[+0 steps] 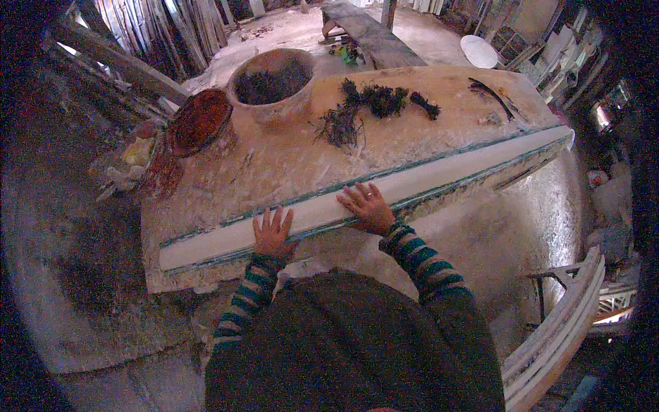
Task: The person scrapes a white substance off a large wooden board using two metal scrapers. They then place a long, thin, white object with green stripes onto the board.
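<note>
A long white plaster-like strip (460, 166) lies slantwise across the worktable (425, 123), from the near left to the far right. Bluish-green edges line both its long sides. My left hand (272, 233) rests on the strip's left part with fingers spread. Further right, my right hand (368, 208) lies on the middle of it, palm down, fingers apart and a ring on one finger. Neither hand grips anything. Both forearms are in striped sleeves.
Behind the strip are dark tangled fibre bundles (381, 99) and a big tub (274, 106) with dark contents. A reddish basin (199, 123) stands left of it. A plank bench (374, 41) is beyond the table; pale curved mouldings (570, 329) stand near right.
</note>
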Action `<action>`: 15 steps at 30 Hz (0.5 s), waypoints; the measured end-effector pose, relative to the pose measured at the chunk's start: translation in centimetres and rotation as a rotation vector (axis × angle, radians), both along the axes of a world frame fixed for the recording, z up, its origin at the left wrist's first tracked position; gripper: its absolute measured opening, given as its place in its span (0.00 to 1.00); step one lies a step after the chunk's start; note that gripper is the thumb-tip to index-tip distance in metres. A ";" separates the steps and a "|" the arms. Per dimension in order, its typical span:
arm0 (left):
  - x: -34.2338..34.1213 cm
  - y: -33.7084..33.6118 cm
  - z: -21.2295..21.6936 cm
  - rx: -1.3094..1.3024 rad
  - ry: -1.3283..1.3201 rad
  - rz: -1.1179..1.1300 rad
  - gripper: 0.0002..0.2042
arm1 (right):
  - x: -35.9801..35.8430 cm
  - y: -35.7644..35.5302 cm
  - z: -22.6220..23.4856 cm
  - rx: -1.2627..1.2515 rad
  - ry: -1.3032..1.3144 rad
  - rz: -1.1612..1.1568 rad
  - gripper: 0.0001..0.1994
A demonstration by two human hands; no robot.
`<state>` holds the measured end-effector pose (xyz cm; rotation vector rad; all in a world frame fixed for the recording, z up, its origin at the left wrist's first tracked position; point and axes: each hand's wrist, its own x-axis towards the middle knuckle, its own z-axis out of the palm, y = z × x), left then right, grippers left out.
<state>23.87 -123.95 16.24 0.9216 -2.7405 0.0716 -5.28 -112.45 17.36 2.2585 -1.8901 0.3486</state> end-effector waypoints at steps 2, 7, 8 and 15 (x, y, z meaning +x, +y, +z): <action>-0.3 -0.6 0.5 0.038 -0.054 -0.014 0.45 | -0.7 -0.3 -1.0 -0.120 0.080 0.013 0.33; 0.6 -1.5 -1.1 -0.082 -0.024 -0.056 0.45 | -0.5 -0.7 -0.3 -0.117 0.019 0.057 0.27; 0.3 -1.5 -1.4 -0.122 -0.009 -0.063 0.45 | -0.5 -0.6 -0.4 -0.108 -0.014 0.061 0.27; 0.3 -1.1 0.2 0.071 0.006 -0.059 0.43 | -0.5 -0.8 0.0 -0.111 -0.045 0.057 0.25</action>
